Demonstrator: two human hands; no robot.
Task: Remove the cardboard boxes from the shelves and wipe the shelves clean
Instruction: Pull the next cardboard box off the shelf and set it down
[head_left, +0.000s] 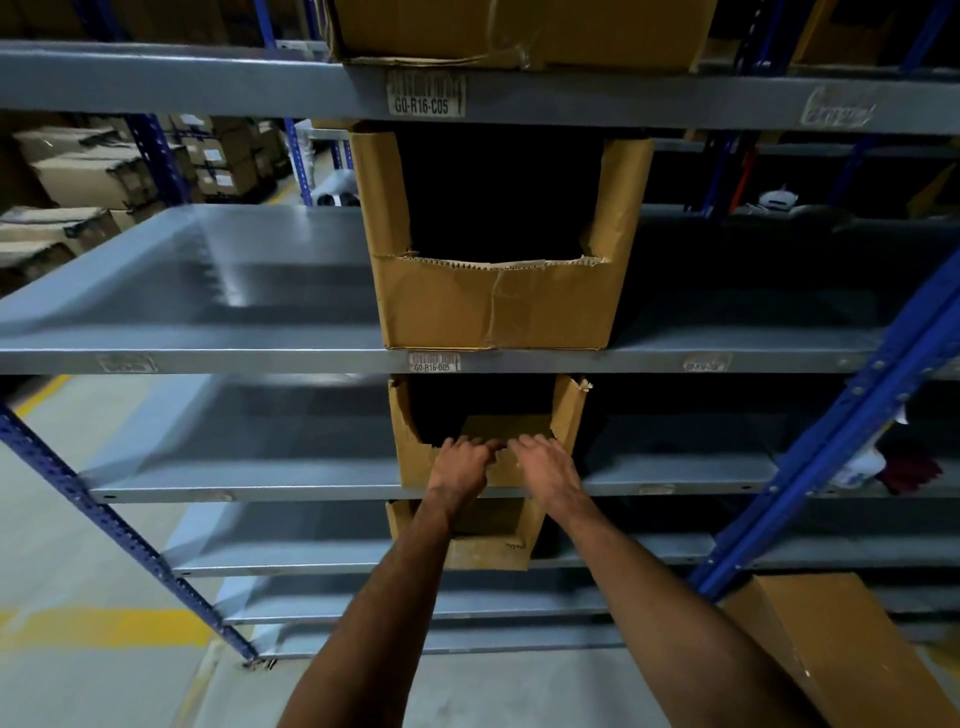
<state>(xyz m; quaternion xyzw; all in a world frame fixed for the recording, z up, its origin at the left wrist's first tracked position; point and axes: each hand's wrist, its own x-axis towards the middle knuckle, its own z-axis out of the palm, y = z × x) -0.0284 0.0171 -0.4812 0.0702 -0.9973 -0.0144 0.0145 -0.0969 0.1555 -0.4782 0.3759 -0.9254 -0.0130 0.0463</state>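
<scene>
Both hands on the box at the third shelf

Left hand (460, 462) and right hand (545, 462) curl fingers over the torn front lip of the box (415, 462); cardboard seems light, soft, so better hold low sides.

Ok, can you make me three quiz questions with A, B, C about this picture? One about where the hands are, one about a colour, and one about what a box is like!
1. Where are both hands?
A. On the front edge of the cut-open box on the shelf below label G0-R16-D05
B. On the top box
C. On the floor

2. What colour are the slanted posts of the rack?
A. Red
B. Blue
C. Green

3. What is the front of the big middle box like?
A. Taped shut
B. Painted white
C. Cut open with a ragged edge

Answers:
1 A: the left hand and right hand hook their fingers over the lower box.
2 B: the post is blue.
3 C: the middle box shows torn corrugated card along its opening.
</scene>
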